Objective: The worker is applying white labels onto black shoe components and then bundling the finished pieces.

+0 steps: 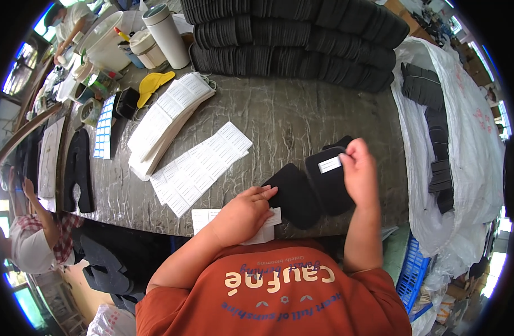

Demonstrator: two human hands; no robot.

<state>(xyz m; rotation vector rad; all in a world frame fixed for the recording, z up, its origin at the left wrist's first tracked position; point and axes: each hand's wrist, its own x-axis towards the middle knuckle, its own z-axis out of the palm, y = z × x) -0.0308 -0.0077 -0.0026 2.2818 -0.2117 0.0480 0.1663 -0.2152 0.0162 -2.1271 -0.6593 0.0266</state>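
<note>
My right hand [360, 171] pinches the edge of a small white label [330, 164], which lies against the upper part of a flat black rounded pad [330, 187]. Another black pad [293, 196] sits just left of it, and a dark piece shows partly behind them. My left hand [246, 215] is closed over a sheet of white labels [204, 219] at the table's near edge. Its fingertips touch the left black pad. The sheet comes out on both sides of that hand; the thumb's hold is partly hidden.
Printed label sheets [204, 168] lie left of the pads, beside a thick label stack [170, 120]. Tall rows of black pads [290, 45] line the back. A white tumbler [166, 36] stands back left. A white sack [464, 145] and blue crate [412, 269] are at right. Other people are at left.
</note>
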